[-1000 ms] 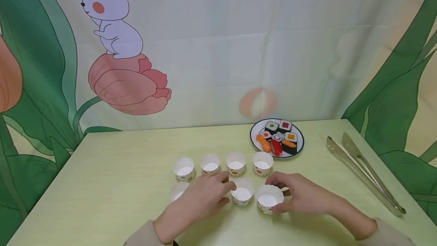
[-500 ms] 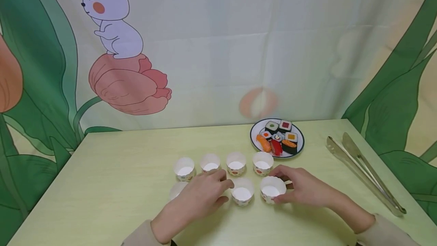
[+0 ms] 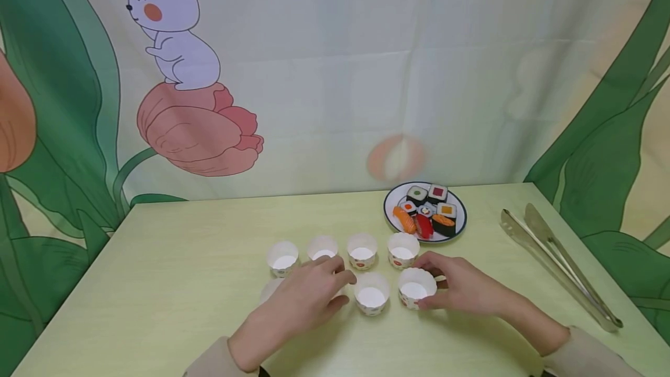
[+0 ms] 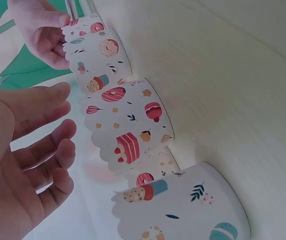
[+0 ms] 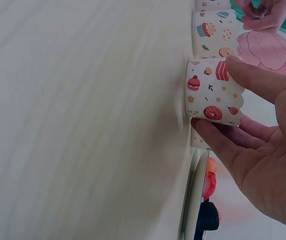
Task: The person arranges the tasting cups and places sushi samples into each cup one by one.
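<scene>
In the head view, white paper baking cups with printed sweets stand in two rows on the table (image 3: 173, 284). My right hand (image 3: 468, 285) pinches the front row's rightmost baking cup (image 3: 417, 290) between thumb and fingers; the right wrist view shows that cup (image 5: 214, 92) upright near the tabletop. Left of it stands another baking cup (image 3: 371, 295), slightly apart. My left hand (image 3: 309, 292) hovers over the front row's left part with loosely bent fingers, holding nothing. It partly covers a baking cup (image 3: 270, 290) there. The left wrist view shows its fingers apart from the cups.
Behind the back row's right-end cup (image 3: 403, 252) sits a round plate (image 3: 388, 214) bearing several sushi pieces (image 3: 424, 224). Metal tongs (image 3: 562, 272) lie along the table's right side. A printed cloth (image 3: 324, 74) hangs behind the table.
My right hand has moved the pinched baking cup away from me, toward the back row, and then a touch left. My left hand has drifted slightly left and back.
</scene>
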### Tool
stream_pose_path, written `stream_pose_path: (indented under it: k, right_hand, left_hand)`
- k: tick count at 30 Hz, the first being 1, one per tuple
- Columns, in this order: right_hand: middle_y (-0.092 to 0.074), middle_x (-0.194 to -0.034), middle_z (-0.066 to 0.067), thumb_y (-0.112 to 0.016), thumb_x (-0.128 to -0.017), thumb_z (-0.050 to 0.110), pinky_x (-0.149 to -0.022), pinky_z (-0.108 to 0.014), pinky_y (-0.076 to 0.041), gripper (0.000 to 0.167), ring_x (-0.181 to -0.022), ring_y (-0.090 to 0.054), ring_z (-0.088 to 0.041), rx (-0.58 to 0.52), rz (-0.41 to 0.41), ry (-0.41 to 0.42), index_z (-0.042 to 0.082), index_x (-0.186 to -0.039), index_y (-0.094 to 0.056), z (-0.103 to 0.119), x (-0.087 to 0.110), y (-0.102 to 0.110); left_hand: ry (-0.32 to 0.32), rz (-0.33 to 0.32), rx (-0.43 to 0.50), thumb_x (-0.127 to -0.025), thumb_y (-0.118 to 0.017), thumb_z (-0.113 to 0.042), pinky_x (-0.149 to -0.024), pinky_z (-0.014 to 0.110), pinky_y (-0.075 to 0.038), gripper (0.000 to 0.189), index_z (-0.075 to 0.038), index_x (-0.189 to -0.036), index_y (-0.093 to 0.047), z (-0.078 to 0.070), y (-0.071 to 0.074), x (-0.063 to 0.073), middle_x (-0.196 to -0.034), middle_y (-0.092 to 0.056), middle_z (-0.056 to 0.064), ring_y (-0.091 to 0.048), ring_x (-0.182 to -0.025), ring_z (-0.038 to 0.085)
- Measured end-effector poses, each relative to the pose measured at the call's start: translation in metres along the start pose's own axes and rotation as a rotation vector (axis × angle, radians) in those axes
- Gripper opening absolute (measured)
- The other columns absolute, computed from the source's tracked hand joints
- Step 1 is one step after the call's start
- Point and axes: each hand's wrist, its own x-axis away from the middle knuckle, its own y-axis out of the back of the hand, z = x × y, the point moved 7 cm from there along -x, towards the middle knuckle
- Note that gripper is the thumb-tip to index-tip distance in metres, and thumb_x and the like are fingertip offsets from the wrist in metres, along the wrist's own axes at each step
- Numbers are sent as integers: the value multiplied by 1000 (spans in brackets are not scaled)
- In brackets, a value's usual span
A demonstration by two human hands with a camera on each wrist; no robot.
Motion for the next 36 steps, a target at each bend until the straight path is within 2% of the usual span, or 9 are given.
stream_pose_path:
  k: [4, 10, 17, 23, 30, 36]
  right_hand:
    - [-65, -121, -5, -89, -82, 22, -94, -37, -55, 57, -112, -62, -28, -9, -1, 1, 6, -128, -59, 0, 0, -1]
    - [-65, -121, -5, -91, -80, 17, -94, -36, -55, 61, -113, -61, -29, -27, -3, -5, 6, -130, -58, 0, 0, -1]
    - [-64, -125, -7, -92, -78, 15, -94, -37, -55, 68, -115, -60, -30, -43, 4, -4, 5, -134, -55, 2, 2, -2]
    - [-63, -127, -7, -92, -78, 14, -94, -37, -55, 71, -115, -60, -28, -32, 4, -13, 5, -137, -54, 2, 3, -1]
    - [-64, -127, -7, -92, -78, 16, -94, -37, -55, 67, -115, -61, -30, -29, -2, -27, 5, -133, -56, 2, 6, 2]
    - [-64, -125, -7, -93, -78, 21, -95, -39, -55, 68, -115, -62, -28, 2, -18, -60, 2, -131, -55, -2, 8, 9]
  left_hand:
    - [2, -16, 7, -88, -83, -21, -68, 30, -52, 24, -16, -109, -74, 3, 1, 1, -99, -60, -2, -60, -87, 16]
    - [3, -79, 27, -89, -82, -20, -80, 32, -52, 21, -14, -108, -74, 10, 3, 4, -100, -61, -3, -58, -90, 16]
    - [47, -142, 62, -88, -83, -17, -73, 33, -50, 23, -15, -108, -74, 23, 9, 10, -100, -60, -3, -56, -88, 16]
    - [108, -165, 70, -87, -84, -17, -76, 36, -50, 27, -17, -111, -73, 37, 15, 16, -103, -59, -3, -57, -91, 18]
    - [132, -207, 67, -84, -86, -13, -74, 37, -50, 30, -13, -111, -73, 51, 21, 23, -104, -60, 1, -56, -88, 19]
    - [167, -234, 61, -83, -86, -11, -78, 40, -50, 32, -11, -112, -72, 65, 24, 30, -107, -61, 5, -56, -93, 22]
